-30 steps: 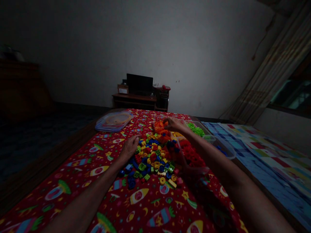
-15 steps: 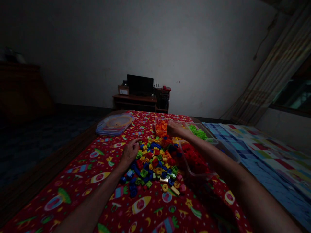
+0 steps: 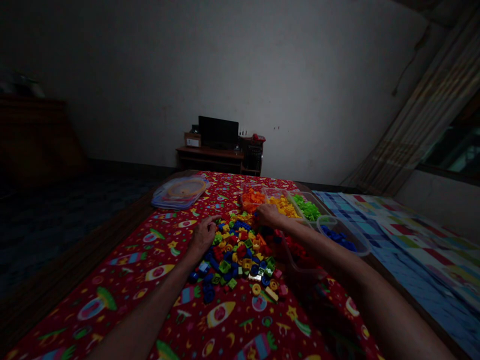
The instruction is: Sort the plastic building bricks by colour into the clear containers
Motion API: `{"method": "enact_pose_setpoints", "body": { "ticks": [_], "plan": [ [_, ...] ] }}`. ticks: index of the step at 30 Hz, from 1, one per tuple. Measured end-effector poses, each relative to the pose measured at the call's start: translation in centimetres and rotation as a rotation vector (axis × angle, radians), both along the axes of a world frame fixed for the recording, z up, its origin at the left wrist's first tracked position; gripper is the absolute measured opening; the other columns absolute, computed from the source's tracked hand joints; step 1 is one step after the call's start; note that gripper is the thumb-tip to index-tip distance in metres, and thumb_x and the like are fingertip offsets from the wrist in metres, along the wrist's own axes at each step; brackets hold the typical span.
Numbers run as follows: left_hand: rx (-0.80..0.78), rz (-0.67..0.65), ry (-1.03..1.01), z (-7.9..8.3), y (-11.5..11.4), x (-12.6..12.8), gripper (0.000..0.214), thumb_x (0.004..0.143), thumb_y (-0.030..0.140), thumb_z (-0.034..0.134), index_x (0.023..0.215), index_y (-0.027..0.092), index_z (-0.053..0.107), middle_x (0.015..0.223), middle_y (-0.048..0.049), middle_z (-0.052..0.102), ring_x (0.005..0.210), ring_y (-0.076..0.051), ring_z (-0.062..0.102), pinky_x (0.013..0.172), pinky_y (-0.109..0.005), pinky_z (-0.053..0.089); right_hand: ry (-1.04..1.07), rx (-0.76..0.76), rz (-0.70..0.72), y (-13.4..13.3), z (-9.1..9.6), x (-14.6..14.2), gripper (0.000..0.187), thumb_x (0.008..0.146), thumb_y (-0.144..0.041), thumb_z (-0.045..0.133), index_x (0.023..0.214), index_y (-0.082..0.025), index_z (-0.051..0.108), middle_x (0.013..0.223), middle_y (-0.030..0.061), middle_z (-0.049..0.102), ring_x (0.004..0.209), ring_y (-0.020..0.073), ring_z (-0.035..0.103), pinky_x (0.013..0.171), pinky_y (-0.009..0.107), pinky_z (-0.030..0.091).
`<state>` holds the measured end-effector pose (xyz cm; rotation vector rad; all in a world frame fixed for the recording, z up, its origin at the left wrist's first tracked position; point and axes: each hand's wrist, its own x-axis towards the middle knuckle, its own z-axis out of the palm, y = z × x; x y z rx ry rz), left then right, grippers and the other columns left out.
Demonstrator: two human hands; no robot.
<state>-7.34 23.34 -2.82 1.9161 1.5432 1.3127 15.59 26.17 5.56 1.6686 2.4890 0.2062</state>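
From here I have the left fingers loosely parted, the brick pile just to their right; the right fingers curl down at its far side, and I cannot tell whether they grasp anything. Beneath both spreads the red-clothed desk; beyond them, a dark monitor stands near a grey wall.

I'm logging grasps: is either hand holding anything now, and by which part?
Nothing shows in the left hand, at the left edge of the block pile. For the right hand, it cannot be told: its grip is too dark to make out.
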Motion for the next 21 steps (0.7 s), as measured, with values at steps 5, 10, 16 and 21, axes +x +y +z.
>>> {"method": "enact_pose_setpoints", "body": {
  "ticks": [5,10,16,21],
  "plan": [
    [0.019,0.008,0.006,0.0,0.1,0.0,0.04,0.077,0.023,0.04,0.104,0.018,0.069,0.104,-0.0066,0.071,0.09,-0.021,0.066,0.083,-0.034,0.051,0.102,-0.093,-0.059,-0.3,3.2,1.1,0.024,0.074,-0.014,0.054,0.088,-0.007,0.072,0.079,0.0118,0.069,0.067,0.0176,0.063,0.055,0.021,0.041],
    [0.018,-0.007,0.013,-0.2,0.2,-0.1,0.04,0.079,0.024,0.039,0.106,0.019,0.068,0.104,-0.0068,0.071,0.095,-0.022,0.065,0.087,-0.036,0.051,0.343,-0.2,0.006,0.6,6.9,1.7,0.016,0.074,-0.016,0.055,0.076,-0.009,0.07,0.066,0.0019,0.063,0.055,0.0071,0.051,0.051,0.017,0.034],
    [0.02,0.004,-0.003,-0.2,0.1,-0.2,0.039,0.079,0.022,0.04,0.106,0.017,0.067,0.108,-0.0078,0.07,0.098,-0.022,0.064,0.089,-0.036,0.05,0.615,-0.309,-0.02,3.5,8.6,1.5,0.017,0.072,-0.02,0.056,0.06,-0.01,0.062,0.049,-0.005,0.045,0.044,0.0047,0.034,0.048,0.02,0.029],
    [0.041,0.019,-0.042,0.3,-0.4,-0.2,0.037,0.083,0.026,0.04,0.109,0.018,0.066,0.103,-0.0069,0.071,0.093,-0.021,0.065,0.083,-0.035,0.053,0.584,-0.409,0.255,2.8,7.1,-0.1,0.011,0.072,-0.019,0.057,0.07,-0.01,0.063,0.06,-0.003,0.053,0.055,0.0065,0.042,0.055,0.019,0.034]
  ]
}}
